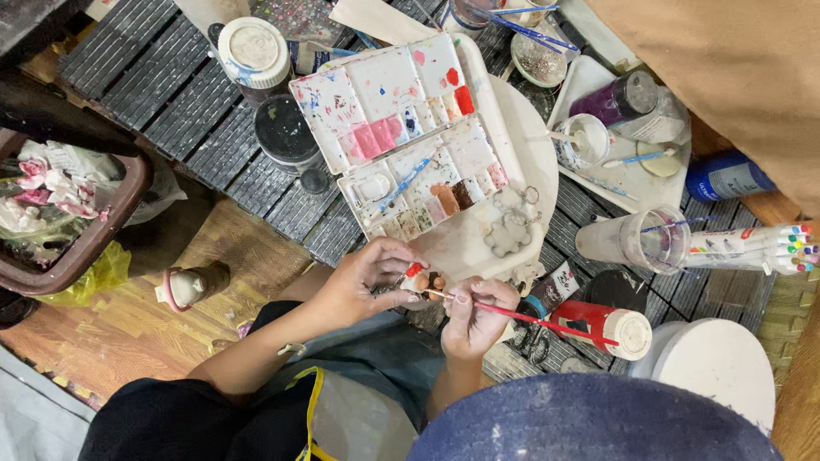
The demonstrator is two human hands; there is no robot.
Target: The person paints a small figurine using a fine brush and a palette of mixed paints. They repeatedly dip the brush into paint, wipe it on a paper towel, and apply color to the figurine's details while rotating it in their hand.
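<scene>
My left hand [363, 280] pinches a small clay figure [420, 279] with a red top and a brown patch, held just over the near edge of the slatted table. My right hand [471, 318] grips a thin red-handled paintbrush [547, 323], whose tip touches the figure. An open white paint palette [401, 128] with pink, red and brown wells lies just beyond the hands on a round white plate [534, 162]. Unpainted grey clay shapes [508, 232] rest on that plate.
A red bottle with a white cap [606, 329] lies right of my hand, by a clear cup [636, 241] and a marker set [760, 248]. A white-lidded jar [254, 51] and a black jar [282, 128] stand left of the palette. A brown bin [77, 222] sits far left.
</scene>
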